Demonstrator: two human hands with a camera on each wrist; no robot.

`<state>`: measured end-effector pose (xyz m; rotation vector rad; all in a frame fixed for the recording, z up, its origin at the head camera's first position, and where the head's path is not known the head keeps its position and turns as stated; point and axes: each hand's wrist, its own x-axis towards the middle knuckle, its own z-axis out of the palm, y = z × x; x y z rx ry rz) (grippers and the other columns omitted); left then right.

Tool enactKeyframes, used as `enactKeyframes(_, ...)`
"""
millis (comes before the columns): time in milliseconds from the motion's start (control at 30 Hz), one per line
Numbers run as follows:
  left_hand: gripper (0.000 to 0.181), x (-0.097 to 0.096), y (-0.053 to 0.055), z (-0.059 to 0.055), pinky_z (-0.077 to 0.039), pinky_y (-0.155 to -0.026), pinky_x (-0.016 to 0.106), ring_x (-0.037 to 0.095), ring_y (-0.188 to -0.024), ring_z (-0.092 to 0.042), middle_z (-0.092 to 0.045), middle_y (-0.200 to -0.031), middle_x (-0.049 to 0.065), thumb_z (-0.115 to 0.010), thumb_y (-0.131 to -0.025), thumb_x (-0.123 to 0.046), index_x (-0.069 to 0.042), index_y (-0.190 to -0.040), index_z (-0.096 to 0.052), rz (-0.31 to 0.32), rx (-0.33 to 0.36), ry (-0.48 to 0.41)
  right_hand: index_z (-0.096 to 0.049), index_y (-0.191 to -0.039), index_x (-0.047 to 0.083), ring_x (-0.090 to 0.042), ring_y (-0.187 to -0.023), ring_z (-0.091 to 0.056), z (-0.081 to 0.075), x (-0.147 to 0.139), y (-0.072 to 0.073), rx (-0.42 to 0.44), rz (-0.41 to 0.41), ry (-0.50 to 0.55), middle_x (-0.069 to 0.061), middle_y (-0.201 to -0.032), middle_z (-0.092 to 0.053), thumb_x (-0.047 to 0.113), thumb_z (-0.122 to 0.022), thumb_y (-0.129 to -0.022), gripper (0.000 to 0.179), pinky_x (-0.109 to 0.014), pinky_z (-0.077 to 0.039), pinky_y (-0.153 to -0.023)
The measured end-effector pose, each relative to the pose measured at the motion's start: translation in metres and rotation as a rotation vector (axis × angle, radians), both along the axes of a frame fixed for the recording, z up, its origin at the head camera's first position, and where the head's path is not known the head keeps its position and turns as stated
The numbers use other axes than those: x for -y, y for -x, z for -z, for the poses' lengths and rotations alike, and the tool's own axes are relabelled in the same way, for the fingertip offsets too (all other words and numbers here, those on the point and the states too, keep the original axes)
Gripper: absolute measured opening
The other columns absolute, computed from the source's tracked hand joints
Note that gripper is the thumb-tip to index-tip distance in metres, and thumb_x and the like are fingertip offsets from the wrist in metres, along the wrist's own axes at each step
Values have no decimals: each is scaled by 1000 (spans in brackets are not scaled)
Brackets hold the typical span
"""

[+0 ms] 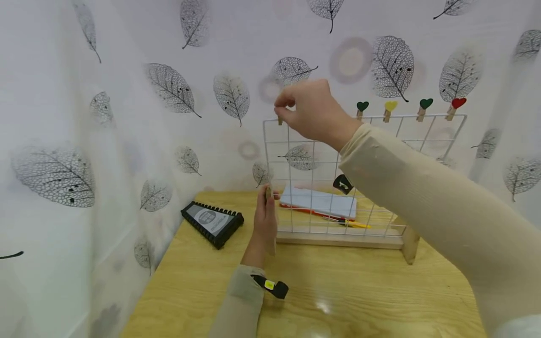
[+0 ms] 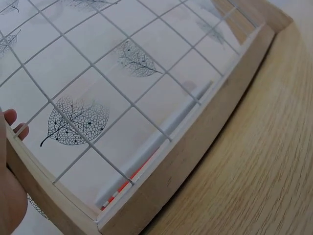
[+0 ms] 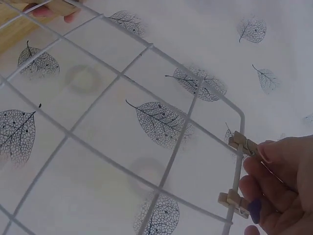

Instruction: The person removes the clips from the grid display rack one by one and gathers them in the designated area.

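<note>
My right hand (image 1: 310, 110) is at the upper left corner of a white wire grid (image 1: 313, 141). Its thumb and fingertips pinch a small wooden clothespin (image 3: 244, 144), whose tip is at the grid's top wire. Beside it, a second clothespin (image 3: 234, 203) with a dark blue ornament sits on the same wire, close to the other fingers. Lower down, my left hand (image 1: 264, 218) grips the upright wooden end piece (image 2: 34, 181) of the grid's stand, fingers wrapping past its edge. Along the top wire to the right are clothespins with green, yellow and red hearts (image 1: 458, 103).
Behind the grid lie a white pad (image 1: 319, 201) and a yellow-and-black pen (image 1: 355, 224). A black tag (image 1: 342, 184) shows at the grid's middle. Left on the wooden table (image 1: 338, 291) is a black ridged rack (image 1: 211, 223). A leaf-print curtain (image 1: 127, 117) hangs behind.
</note>
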<state>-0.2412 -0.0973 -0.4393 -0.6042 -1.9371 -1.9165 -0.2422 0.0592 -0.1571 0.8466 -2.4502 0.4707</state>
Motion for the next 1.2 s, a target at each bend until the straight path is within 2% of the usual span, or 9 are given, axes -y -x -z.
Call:
enactKeyframes(133,38,1,-11,-15,-32,-112,53,44,-123,-47,-51,-129,24,-30,-111,-5,3,-148,-31,-14,39,48,-76,-110,10,-18,-99,-66,0,-1,3,106,-3,76,-4,-104,-75,19,-62,-101,19,-37,-50,-92)
enactKeyframes(233,38,1,-13,-15,-32,-113,54,44,-123,-47,-51,-129,25,-29,-111,-4,4,-148,-31,-22,35,52,-75,-111,10,-17,-101,-65,0,-1,3,164,-16,127,-3,-105,-73,18,-63,-101,18,-35,-50,-91)
enactKeyframes(467,38,-1,-8,-12,-34,-110,54,46,-121,-47,-52,-127,27,-28,-110,-1,5,-147,-30,-26,-20,49,-76,-110,10,-15,-95,-66,-3,-4,2,154,-18,134,-3,-102,-75,17,-66,-99,16,-33,-50,-86)
enactKeyframes(600,38,-1,-9,-13,-34,-110,53,49,-120,-47,-51,-126,29,-28,-109,1,8,-146,-30,-25,-16,32,-77,-110,11,-14,-91,-67,-3,-5,4,148,-21,126,-2,-102,-76,18,-66,-100,17,-31,-51,-83)
enactKeyframes(667,38,-1,-8,-11,-33,-111,50,50,-120,-46,-50,-126,30,-27,-109,2,8,-146,-29,-15,-7,19,-77,-110,11,-13,-91,-67,-1,-6,5,146,-27,132,-2,-101,-76,18,-66,-100,16,-31,-51,-82)
enactKeyframes(833,38,-3,7,6,-32,-110,39,50,-121,-43,-47,-126,27,-25,-110,1,6,-147,-27,6,2,-3,-78,-108,11,-13,-91,-66,2,-9,6,138,-35,156,-3,-101,-75,17,-66,-99,15,-31,-51,-83)
enactKeyframes(900,38,-3,13,13,-32,-110,38,48,-121,-44,-47,-126,25,-25,-110,0,4,-148,-26,4,-7,-5,-78,-108,11,-13,-92,-66,3,-10,6,135,-36,167,-3,-101,-75,16,-66,-99,15,-31,-51,-84)
enactKeyframes(1133,40,-2,15,17,-30,-112,54,46,-120,-46,-49,-126,24,-26,-110,-3,2,-150,-26,8,-56,-13,-78,-106,9,-13,-90,-67,8,-8,7,113,-52,220,-4,-100,-76,15,-67,-99,14,-31,-52,-82)
enactKeyframes(1200,40,-1,15,17,-30,-113,54,46,-120,-47,-49,-125,26,-27,-110,-4,3,-150,-26,3,-64,-7,-78,-105,9,-13,-91,-68,8,-8,6,113,-51,237,-4,-100,-76,14,-67,-99,14,-31,-52,-83)
